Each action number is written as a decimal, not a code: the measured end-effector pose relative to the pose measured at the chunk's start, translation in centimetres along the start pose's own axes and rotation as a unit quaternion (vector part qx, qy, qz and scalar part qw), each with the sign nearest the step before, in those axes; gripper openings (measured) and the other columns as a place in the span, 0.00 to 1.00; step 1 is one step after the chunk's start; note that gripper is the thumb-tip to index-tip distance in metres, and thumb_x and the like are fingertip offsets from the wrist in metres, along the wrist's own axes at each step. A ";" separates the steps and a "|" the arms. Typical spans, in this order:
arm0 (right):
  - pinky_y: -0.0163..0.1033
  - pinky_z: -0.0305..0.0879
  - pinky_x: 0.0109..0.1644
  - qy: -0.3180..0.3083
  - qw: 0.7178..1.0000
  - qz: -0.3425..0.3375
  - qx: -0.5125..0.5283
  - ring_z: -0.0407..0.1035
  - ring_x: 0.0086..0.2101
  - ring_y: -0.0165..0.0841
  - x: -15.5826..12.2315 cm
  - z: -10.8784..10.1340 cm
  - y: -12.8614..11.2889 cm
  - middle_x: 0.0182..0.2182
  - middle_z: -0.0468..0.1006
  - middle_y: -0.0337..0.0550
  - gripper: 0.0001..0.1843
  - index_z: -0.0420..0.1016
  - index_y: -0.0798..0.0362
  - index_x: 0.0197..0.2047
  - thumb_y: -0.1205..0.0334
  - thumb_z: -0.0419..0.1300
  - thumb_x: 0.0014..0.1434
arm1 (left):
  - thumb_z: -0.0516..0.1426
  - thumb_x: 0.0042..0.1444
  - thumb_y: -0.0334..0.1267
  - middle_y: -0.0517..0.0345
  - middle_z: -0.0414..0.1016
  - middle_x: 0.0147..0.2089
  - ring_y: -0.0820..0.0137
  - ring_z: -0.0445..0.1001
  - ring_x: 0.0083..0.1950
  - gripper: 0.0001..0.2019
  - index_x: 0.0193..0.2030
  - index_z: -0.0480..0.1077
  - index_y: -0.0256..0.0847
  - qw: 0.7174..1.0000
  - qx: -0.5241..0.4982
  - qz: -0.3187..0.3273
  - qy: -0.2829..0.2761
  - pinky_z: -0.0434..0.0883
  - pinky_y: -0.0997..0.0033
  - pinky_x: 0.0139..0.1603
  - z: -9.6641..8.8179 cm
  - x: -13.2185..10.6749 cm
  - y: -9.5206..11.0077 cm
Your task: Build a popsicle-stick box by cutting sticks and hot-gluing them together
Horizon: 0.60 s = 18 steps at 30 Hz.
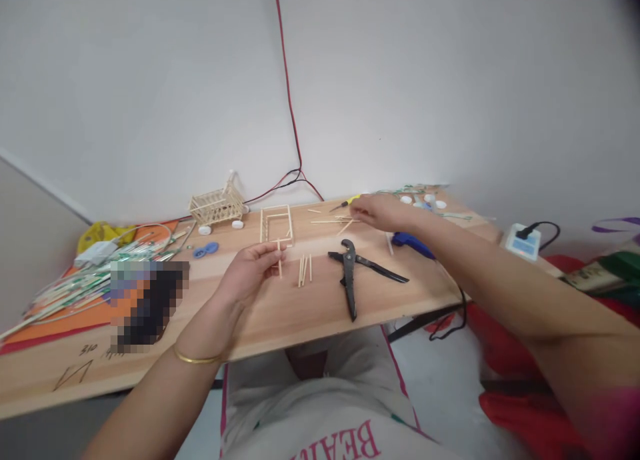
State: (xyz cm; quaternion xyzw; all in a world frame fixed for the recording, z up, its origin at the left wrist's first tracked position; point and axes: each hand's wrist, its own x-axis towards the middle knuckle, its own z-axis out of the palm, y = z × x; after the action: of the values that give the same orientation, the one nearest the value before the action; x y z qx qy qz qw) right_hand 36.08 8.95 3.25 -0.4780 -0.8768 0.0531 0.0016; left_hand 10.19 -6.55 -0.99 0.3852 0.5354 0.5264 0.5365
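Observation:
My left hand (pixel 255 267) is closed on a short thin wooden stick (pixel 280 263), held upright between thumb and fingers. Just behind it lies a small rectangular frame of sticks (pixel 277 210). A few short sticks (pixel 305 271) rest to the right of that hand. My right hand (pixel 377 211) reaches over loose wooden sticks (pixel 327 221), beside a yellow-handled pointed tool (pixel 353 199). Its fingers are bent down and the tips are partly hidden, so I cannot see whether they hold anything. A black cutter (pixel 350 267) lies with its handles spread between the hands.
A stick-built cart (pixel 217 205) with white wheels stands at the back left, near blue round caps (pixel 205 249). Wrapped sticks (pixel 75 283) cover an orange sheet at left. A blue-handled tool (pixel 414 244) lies under my right forearm. A power socket (pixel 521 242) sits at right.

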 end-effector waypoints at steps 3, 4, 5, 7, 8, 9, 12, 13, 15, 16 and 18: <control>0.35 0.55 0.41 -0.028 0.959 -0.269 0.079 0.65 0.36 0.33 -3.3 -2.1 -4.1 0.35 0.74 0.43 0.08 0.71 0.52 0.37 0.61 0.52 0.60 | 0.65 0.42 0.40 0.54 0.74 0.32 0.75 0.71 0.32 0.14 0.34 0.73 0.33 0.998 -0.022 -0.012 -0.058 0.68 0.76 0.34 1.5 -0.1 0.5; 0.33 0.55 0.39 -0.030 0.946 -0.307 0.097 0.64 0.33 0.31 -4.1 -2.6 -5.4 0.32 0.73 0.41 0.06 0.70 0.52 0.35 0.62 0.53 0.59 | 0.65 0.44 0.40 0.52 0.75 0.34 0.73 0.72 0.34 0.13 0.34 0.72 0.33 0.996 -0.026 -0.015 -0.085 0.69 0.73 0.37 2.0 -0.3 0.6; 0.33 0.54 0.36 -0.026 0.939 -0.324 0.110 0.63 0.30 0.30 -4.6 -2.9 -6.7 0.29 0.72 0.40 0.04 0.70 0.53 0.34 0.63 0.54 0.57 | 0.64 0.45 0.40 0.51 0.76 0.35 0.71 0.74 0.36 0.13 0.34 0.72 0.33 0.993 -0.029 -0.016 -0.114 0.70 0.70 0.40 2.5 -0.7 0.6; 0.31 0.51 0.32 -0.017 0.937 -0.327 0.122 0.60 0.27 0.28 -5.1 -3.2 -8.6 0.27 0.71 0.38 0.02 0.68 0.53 0.34 0.64 0.56 0.55 | 0.63 0.47 0.41 0.49 0.76 0.36 0.68 0.75 0.38 0.13 0.35 0.72 0.33 0.987 -0.032 -0.012 -0.154 0.71 0.64 0.44 3.2 -1.5 0.5; 0.31 0.50 0.31 -0.010 0.939 -0.321 0.124 0.60 0.26 0.28 -5.2 -3.3 -9.3 0.26 0.71 0.37 0.03 0.68 0.53 0.34 0.64 0.57 0.55 | 0.63 0.48 0.41 0.50 0.77 0.35 0.67 0.76 0.38 0.13 0.36 0.72 0.34 0.986 -0.033 -0.009 -0.161 0.71 0.62 0.45 3.3 -1.9 0.4; 0.31 0.50 0.30 -0.002 0.941 -0.315 0.126 0.60 0.26 0.27 -5.2 -3.2 -9.9 0.27 0.71 0.37 0.04 0.67 0.53 0.35 0.64 0.57 0.54 | 0.63 0.48 0.40 0.50 0.77 0.34 0.66 0.76 0.38 0.12 0.36 0.72 0.34 0.987 -0.034 -0.006 -0.160 0.71 0.61 0.46 3.4 -2.2 0.2; 0.30 0.51 0.29 0.030 0.936 -0.318 0.147 0.62 0.28 0.28 -5.2 -2.9 -11.1 0.30 0.71 0.38 0.08 0.65 0.54 0.36 0.60 0.58 0.54 | 0.64 0.46 0.36 0.51 0.77 0.33 0.65 0.77 0.38 0.12 0.38 0.72 0.34 0.990 -0.041 -0.003 -0.133 0.71 0.58 0.47 2.9 -3.0 -0.2; 0.30 0.52 0.29 0.039 0.932 -0.322 0.163 0.63 0.28 0.28 -5.1 -2.7 -11.4 0.30 0.71 0.38 0.09 0.64 0.54 0.36 0.59 0.58 0.54 | 0.64 0.46 0.36 0.51 0.78 0.33 0.65 0.77 0.38 0.12 0.38 0.72 0.34 0.991 -0.044 -0.004 -0.129 0.71 0.57 0.48 2.6 -3.1 -0.3; 0.30 0.54 0.29 0.041 0.924 -0.321 0.204 0.65 0.28 0.27 -5.0 -2.2 -11.8 0.29 0.71 0.37 0.11 0.63 0.54 0.36 0.58 0.59 0.53 | 0.64 0.46 0.36 0.49 0.78 0.34 0.64 0.77 0.38 0.12 0.38 0.72 0.33 0.991 -0.049 -0.006 -0.126 0.71 0.57 0.48 2.2 -3.3 -0.5; 0.30 0.55 0.30 0.037 0.921 -0.314 0.227 0.65 0.28 0.27 -4.8 -1.9 -11.9 0.28 0.71 0.36 0.12 0.63 0.54 0.36 0.58 0.60 0.52 | 0.64 0.46 0.36 0.48 0.78 0.34 0.64 0.77 0.39 0.12 0.38 0.72 0.33 0.991 -0.049 -0.005 -0.126 0.71 0.56 0.48 2.0 -3.3 -0.6; 0.30 0.56 0.30 0.019 0.917 -0.293 0.271 0.65 0.27 0.27 -4.3 -1.2 -11.9 0.27 0.71 0.35 0.13 0.63 0.54 0.36 0.58 0.61 0.51 | 0.63 0.46 0.37 0.49 0.78 0.35 0.64 0.77 0.39 0.13 0.37 0.71 0.34 0.991 -0.042 0.001 -0.130 0.70 0.57 0.48 1.8 -3.2 -0.7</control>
State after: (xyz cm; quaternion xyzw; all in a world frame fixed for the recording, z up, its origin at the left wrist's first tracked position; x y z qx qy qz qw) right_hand 28.54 -0.97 5.76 -0.1819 -0.9293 0.2771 0.1629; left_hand 12.52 -9.48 -0.94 0.4281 0.4385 0.4941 0.6167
